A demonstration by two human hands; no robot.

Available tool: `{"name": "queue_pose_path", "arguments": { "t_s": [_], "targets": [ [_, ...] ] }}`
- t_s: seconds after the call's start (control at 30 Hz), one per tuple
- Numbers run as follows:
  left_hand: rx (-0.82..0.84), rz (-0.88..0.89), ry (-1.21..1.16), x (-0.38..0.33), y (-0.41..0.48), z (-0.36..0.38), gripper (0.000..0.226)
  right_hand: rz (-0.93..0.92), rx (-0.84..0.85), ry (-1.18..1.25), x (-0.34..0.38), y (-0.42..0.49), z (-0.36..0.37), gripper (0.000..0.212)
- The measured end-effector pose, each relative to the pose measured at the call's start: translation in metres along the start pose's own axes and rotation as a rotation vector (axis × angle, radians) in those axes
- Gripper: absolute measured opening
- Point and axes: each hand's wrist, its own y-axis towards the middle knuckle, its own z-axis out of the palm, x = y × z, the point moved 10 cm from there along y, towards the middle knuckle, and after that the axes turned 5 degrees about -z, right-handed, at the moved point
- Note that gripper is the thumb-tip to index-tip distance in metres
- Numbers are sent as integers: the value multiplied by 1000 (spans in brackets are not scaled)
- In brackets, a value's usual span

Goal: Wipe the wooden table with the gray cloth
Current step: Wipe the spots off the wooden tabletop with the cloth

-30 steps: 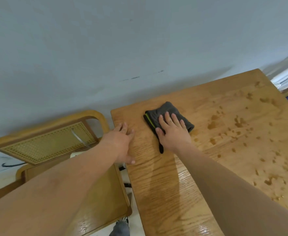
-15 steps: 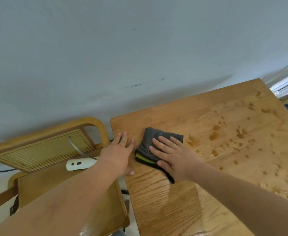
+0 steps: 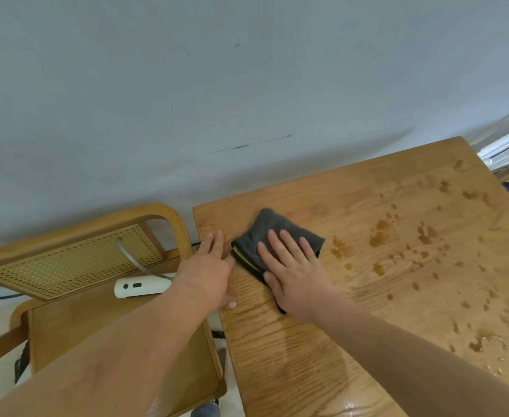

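**Fingers point(image 3: 287, 246) spread flat on the gray cloth: a pressing wipe near the table's far-left corner**

Fig. The four fingers of the right hand point(image 3: 298, 281) lie straight and slightly fanned on top of the gray cloth point(image 3: 272, 224). They curl round nothing and pinch nothing, and the palm bears down behind them. From my station I read this flat lay as deliberate: it spreads pressure over the whole pad, so the cloth drags against the wood rather than bunching. The cloth is folded thick, with its yellow-green trim point(image 3: 242, 257) showing at its nine o'clock edge. It rests on the wooden table point(image 3: 322, 356) close to the corner at ten o'clock of the tabletop as I view it.

The left hand point(image 3: 209, 273) is likewise flat, fingers straight and together, holding nothing. It rests on the table's edge at nine o'clock of the cloth, fingertips just beside the trim. I judge it a brace that steadies the body against the push of the wiping arm.

Brown spill marks point(image 3: 381, 236) scatter from three o'clock of the cloth out toward the four o'clock margin, so most of the soiled area appears unwiped. The wood toward six o'clock shines as if damp. Beside the table, at nine o'clock, stands a cane-backed chair point(image 3: 169, 218) with a white device point(image 3: 142, 287) on its seat, apart from the cloth.
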Motion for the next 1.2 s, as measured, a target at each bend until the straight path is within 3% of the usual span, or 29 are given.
{"name": "queue_pose_path", "arguments": {
  "t_s": [0.07, 0.13, 0.3, 0.37, 0.53, 0.6, 0.67, 0.8, 0.9, 0.97, 1.1, 1.2],
  "targets": [
    [13, -9, 1, 3, 0, 1, 115, -130, 76, -29, -9, -15, 6, 62],
    [24, -19, 6, 4, 0, 0, 117, -119, 78, -86, -39, -8, -3, 61],
    [53, -31, 25, -1, 1, 1, 117, 465, -48, 147, -87, 24, -16, 63],
    [53, -30, 26, -1, 0, 3, 117, 522, -110, 204, -63, 22, -10, 64],
    [37, -44, 38, -3, 3, 5, 120, 118, -110, 80, 7, -33, 19, 61],
    [59, -65, 55, -5, 3, 5, 121, -23, -17, 34, -8, -54, 24, 60],
    [68, -84, 56, -5, 5, 3, 121, -29, 26, -18, -45, -57, 17, 61],
    [86, -100, 43, -4, 9, 5, 121, 440, 12, 127, -128, -39, 2, 64],
    [94, -89, 36, -5, 11, 8, 122, 675, -80, 219, -116, -35, 6, 64],
    [89, -86, 29, -5, 11, 7, 122, 628, -116, 254, -74, -34, 12, 64],
    [64, -64, 34, -5, 4, 6, 121, 226, -136, 144, 23, -65, 38, 61],
    [91, -93, 45, -6, 2, 4, 124, 15, -43, 75, 17, -89, 51, 59]
  ]
}}
